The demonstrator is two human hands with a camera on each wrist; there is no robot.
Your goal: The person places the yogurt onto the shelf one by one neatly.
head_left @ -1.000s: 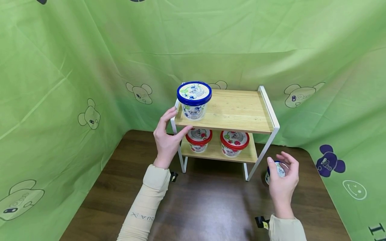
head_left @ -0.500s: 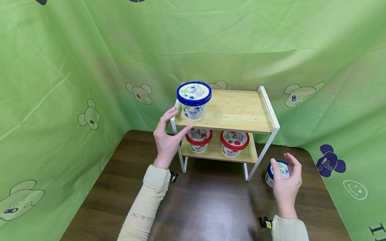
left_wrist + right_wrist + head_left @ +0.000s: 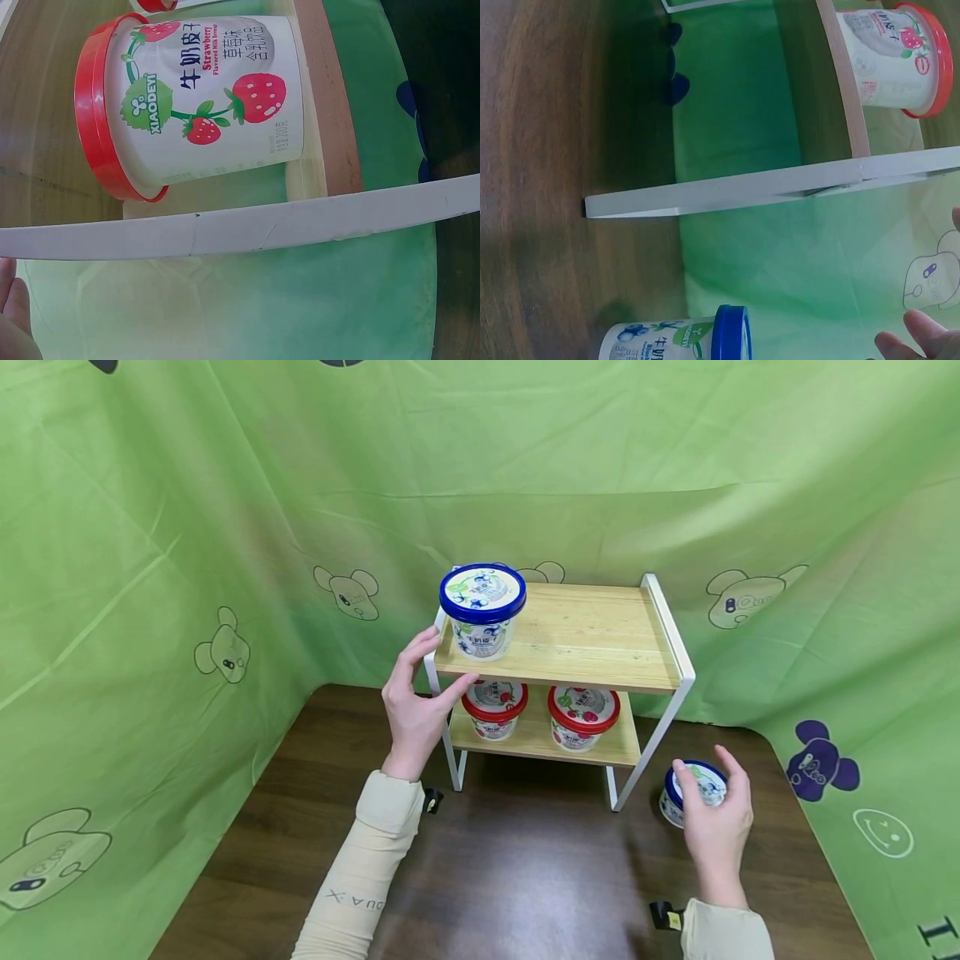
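Note:
My left hand (image 3: 415, 714) is at the left front corner of a two-tier shelf, thumb and fingers spread apart, fingertips right at the white frame. Just above it, a blue-lidded blueberry tub (image 3: 483, 614) stands upright on the upper board. My right hand (image 3: 720, 822) hovers over another blue-lidded tub (image 3: 673, 806) on the dark floor, its thumb and fingers apart and partly covering the lid. In the right wrist view, the fingertips (image 3: 922, 334) show apart from that tub (image 3: 667, 341).
Two red-lidded strawberry tubs, one left (image 3: 495, 714) and one right (image 3: 583, 718), stand on the lower board (image 3: 536, 742). White metal legs (image 3: 652, 747) frame the shelf's sides. A green printed cloth (image 3: 570, 468) hangs behind and around it.
My right hand has shifted to the right and a little toward me, uncovering more of the blue lid on the floor. The left hand and the shelf's tubs stay put.

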